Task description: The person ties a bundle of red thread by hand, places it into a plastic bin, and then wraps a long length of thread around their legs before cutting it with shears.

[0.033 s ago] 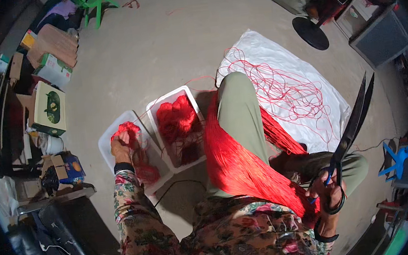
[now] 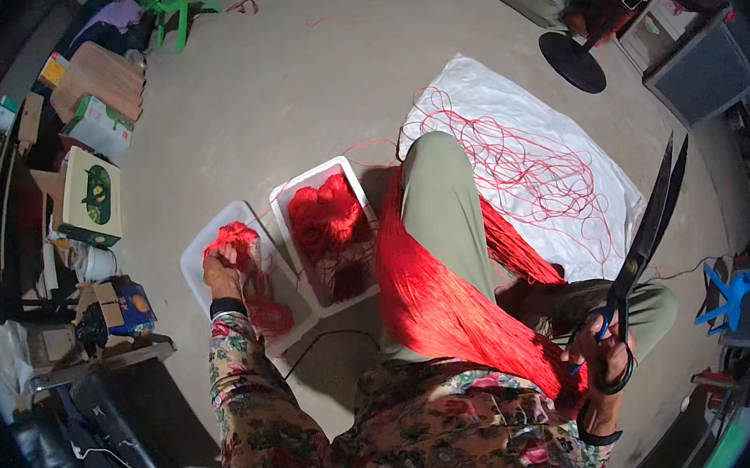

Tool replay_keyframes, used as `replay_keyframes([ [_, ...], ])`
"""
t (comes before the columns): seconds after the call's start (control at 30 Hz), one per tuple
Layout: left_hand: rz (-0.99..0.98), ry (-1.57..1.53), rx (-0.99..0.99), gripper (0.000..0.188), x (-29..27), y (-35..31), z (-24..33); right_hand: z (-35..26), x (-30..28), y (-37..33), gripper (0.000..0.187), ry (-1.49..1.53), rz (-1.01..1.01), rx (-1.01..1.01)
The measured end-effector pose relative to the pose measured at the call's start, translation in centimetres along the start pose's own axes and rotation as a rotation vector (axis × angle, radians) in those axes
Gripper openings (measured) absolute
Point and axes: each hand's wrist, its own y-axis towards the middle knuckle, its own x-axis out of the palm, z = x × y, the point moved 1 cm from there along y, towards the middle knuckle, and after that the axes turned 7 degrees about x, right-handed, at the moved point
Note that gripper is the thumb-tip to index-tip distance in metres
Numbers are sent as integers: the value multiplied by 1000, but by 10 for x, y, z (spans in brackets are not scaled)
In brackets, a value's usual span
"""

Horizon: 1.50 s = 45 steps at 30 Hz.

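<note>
My right hand [image 2: 605,358] is closed around the handles of large black scissors [image 2: 645,242]. Their long blades point up and away, slightly parted. Across my raised left knee and lap drapes a thick hank of red cord [image 2: 440,295], one end reaching close to my right hand. At the left, my left hand [image 2: 221,271] reaches into a whitish plastic tray [image 2: 193,271], its fingers closed on a bunch of red cord [image 2: 238,233]; the fingertips are partly hidden. A second white tray [image 2: 279,209] beside it holds more bundled red cord [image 2: 328,211].
Loose loops of red cord [image 2: 526,165] lie on a white cloth sack [image 2: 461,77] beyond my knee. A black fan base [image 2: 571,62] stands at the far right, a blue stool [image 2: 735,294] nearer. Boxes [image 2: 92,198] line the left side, and a green stool [image 2: 176,14] stands far left.
</note>
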Motion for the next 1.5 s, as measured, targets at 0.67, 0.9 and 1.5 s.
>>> replay_keyframes([
  [0.67,-974,378,-8,37,298,-254,5,-26,-154,-129,27,4,780,-38],
  [0.9,-1366,431,-191,46,384,-385,-36,80,-214,-220,36,-91,1220,239],
  [1.5,-1611,731,-335,29,357,-534,-105,363,-244,-157,44,-205,1332,925],
])
